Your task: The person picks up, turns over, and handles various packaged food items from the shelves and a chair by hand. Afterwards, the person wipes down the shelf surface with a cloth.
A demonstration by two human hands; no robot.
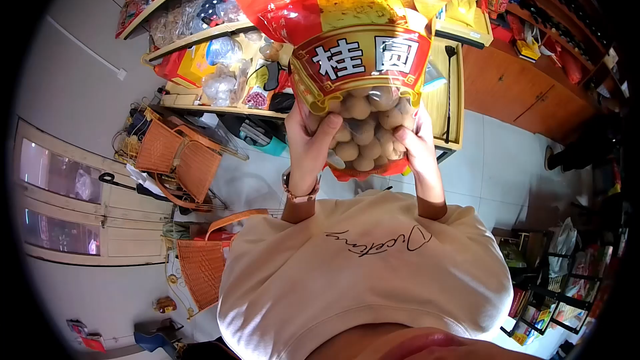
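Note:
A large red and yellow bag of dried longans [360, 60] is held upright in front of my chest, its printed label facing me. Round brown fruits show through the clear lower part. My left hand [310, 140] grips the bag's lower left side, thumb pressed on the front. On the lower right side, my right hand [419, 143] grips it the same way. The other fingers of both hands are hidden behind the bag. A watch [301, 187] is on my left wrist.
Beyond the bag stands a tiered wooden shelf [247, 27] with many bagged goods. Wicker chairs [180, 153] are to the left. A wooden cabinet [520, 90] stands at the right, and a black rack [553, 287] with packages at the lower right.

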